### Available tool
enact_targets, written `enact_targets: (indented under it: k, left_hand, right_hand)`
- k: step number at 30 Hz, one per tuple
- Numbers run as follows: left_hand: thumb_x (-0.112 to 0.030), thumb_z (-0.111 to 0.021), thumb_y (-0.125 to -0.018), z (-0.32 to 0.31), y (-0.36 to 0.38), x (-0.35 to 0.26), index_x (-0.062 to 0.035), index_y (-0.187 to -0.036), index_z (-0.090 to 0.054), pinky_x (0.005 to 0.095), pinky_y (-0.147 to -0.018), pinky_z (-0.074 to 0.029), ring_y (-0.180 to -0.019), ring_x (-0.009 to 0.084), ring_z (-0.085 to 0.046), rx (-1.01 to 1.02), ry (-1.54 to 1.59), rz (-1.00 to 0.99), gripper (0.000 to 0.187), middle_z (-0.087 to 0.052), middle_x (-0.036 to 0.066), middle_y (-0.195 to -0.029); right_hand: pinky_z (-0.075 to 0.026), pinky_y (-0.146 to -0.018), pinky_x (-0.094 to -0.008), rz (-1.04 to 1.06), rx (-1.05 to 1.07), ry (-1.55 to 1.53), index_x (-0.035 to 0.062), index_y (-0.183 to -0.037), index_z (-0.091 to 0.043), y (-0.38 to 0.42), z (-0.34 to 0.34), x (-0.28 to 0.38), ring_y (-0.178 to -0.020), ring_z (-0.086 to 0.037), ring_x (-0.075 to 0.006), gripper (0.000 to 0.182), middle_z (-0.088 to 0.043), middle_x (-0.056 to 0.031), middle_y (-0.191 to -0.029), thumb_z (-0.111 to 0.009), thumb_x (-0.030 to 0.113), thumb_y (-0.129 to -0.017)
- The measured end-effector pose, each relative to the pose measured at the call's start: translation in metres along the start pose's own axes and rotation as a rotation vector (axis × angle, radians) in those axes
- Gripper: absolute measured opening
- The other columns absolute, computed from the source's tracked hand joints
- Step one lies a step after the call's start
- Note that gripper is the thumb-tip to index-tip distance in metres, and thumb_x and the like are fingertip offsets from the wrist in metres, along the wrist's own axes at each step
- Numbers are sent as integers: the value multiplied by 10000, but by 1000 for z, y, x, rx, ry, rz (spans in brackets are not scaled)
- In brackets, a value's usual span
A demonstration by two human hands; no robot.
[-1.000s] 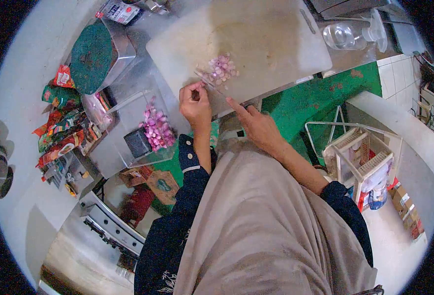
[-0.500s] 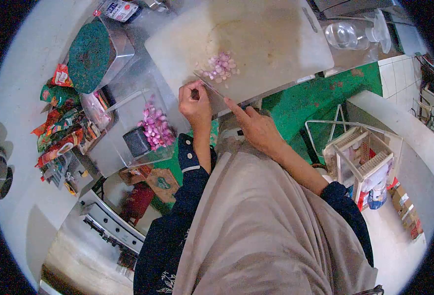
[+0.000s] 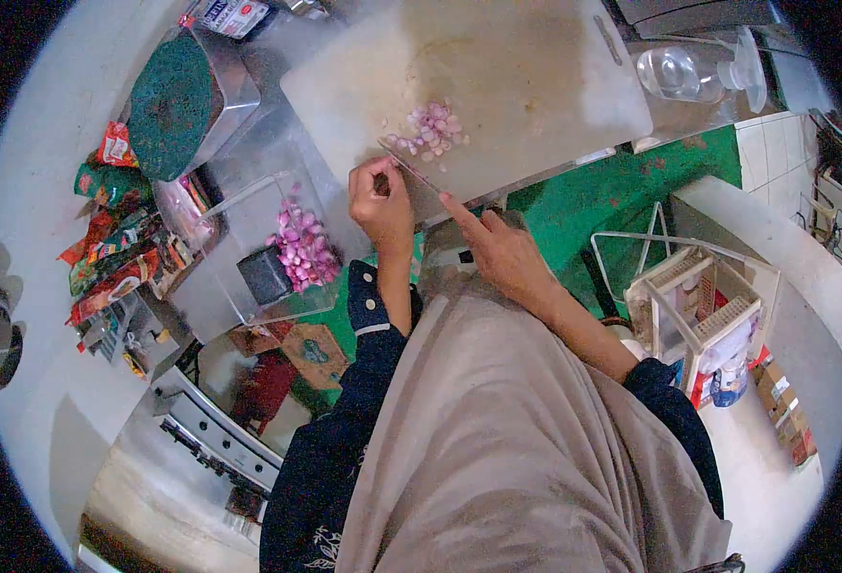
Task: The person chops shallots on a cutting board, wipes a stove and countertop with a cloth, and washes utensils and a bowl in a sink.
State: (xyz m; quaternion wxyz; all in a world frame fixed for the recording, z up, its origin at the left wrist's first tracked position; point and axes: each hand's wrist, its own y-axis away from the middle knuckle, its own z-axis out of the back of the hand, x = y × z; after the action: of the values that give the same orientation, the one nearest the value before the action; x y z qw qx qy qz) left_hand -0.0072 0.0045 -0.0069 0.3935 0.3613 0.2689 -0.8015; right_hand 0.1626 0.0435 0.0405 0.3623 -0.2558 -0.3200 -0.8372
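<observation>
My right hand (image 3: 502, 253) grips a knife (image 3: 419, 176), its forefinger stretched along the back; the handle is hidden in the palm. The blade slants up and left over the near edge of a white cutting board (image 3: 345, 95). Beside the blade tip, my left hand (image 3: 380, 196) is closed with fingertips pinched together. What it holds is too small to make out, probably a piece of shallot. Just beyond the blade lies a small heap of sliced shallots (image 3: 433, 126) on the board. To the left, a clear plastic tub (image 3: 221, 263) holds peeled whole shallots (image 3: 304, 248) and a dark square block (image 3: 265, 275).
At the left stand a metal container with a dark green top (image 3: 171, 110) and several seasoning packets (image 3: 115, 244). A clear jar (image 3: 679, 74) lies at the upper right. Below right is a cream plastic rack (image 3: 703, 296) on the floor; a stove (image 3: 216, 430) is at lower left.
The whole view has shifted slightly. Both hands and the knife keep almost the same place at the board's near edge, and the heap of slices looks the same.
</observation>
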Motion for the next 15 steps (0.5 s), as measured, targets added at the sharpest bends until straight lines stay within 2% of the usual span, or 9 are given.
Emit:
enact_targets:
  k: [3,6,9,15]
  left_hand:
    - [-8,-632,-804,1,0,-3,9,-841,-626,335,-765,-489,-823,241,-627,9,-17,53,41,-637,115,-871]
    - [-6,-634,-799,1,-1,-1,11,-840,-624,336,-752,-495,-812,246,-628,-3,-64,-1,45,-636,118,-871]
    - [37,-636,-778,-1,-2,1,-14,-818,-617,312,-615,-509,-733,237,-625,-45,-40,-74,67,-623,113,-866]
    - [47,-631,-773,-1,-1,0,-11,-824,-613,315,-630,-508,-748,235,-622,-21,-38,-35,79,-624,111,-869]
  right_hand:
    - [-488,-553,-472,12,7,30,246,-1461,-242,2,2,2,-623,-559,-360,687,-527,-152,-799,-515,72,-855]
    - [-488,-557,-472,19,4,17,245,-1459,-250,2,2,1,-627,-563,-359,708,-525,-155,-807,-519,55,-833]
    - [-487,-556,-475,9,12,19,244,-1458,-254,2,1,1,-634,-564,-359,703,-526,-156,-815,-512,50,-834]
    - [-486,-542,-477,20,3,13,258,-1457,-253,1,3,1,-623,-570,-363,695,-532,-153,-818,-503,54,-841]
